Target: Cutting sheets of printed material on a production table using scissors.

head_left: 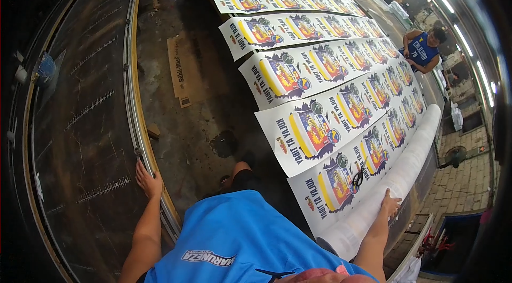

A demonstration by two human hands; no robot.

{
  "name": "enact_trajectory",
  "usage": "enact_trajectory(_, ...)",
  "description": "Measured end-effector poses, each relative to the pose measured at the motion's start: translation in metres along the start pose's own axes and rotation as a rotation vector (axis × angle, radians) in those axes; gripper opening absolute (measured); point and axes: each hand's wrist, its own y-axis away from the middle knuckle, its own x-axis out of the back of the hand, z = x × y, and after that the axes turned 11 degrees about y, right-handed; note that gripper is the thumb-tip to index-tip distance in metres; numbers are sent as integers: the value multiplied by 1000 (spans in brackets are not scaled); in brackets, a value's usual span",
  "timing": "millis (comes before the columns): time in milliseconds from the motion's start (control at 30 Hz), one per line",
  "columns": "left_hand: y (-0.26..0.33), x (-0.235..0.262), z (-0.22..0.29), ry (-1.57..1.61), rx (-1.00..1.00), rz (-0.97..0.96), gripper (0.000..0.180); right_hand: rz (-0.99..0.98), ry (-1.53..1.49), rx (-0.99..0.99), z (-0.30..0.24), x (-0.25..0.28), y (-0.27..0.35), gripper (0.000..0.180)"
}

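My left hand (149, 180) lies on the metal rail (133, 123) along the edge of a long dark table, fingers stretched out next to a small fitting. My right hand (392, 204) rests with spread fingers on a long white roll (397, 181), which lies across the right side of another long table. Beside the roll, a printed sheet (325, 197) with rows of colourful repeated designs lies flat. A pair of black-handled scissors (357, 180) sits on this sheet, close to the roll. Neither hand grips anything visible.
Several more printed sheets (304, 29) lie in overlapping rows toward the far end. Flattened cardboard (180, 72) lies on the aisle floor between the tables. A person in a blue sleeveless shirt (424, 51) stands at the far right. A fan (455, 156) is at right.
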Motion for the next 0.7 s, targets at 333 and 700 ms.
enact_trajectory(333,7,-6,-3,-5,-9,7,80,17,11,6,4,6,8,109)
enact_trajectory(700,10,-12,-6,-56,-39,17,79,7,-1,23,1,13,16,108)
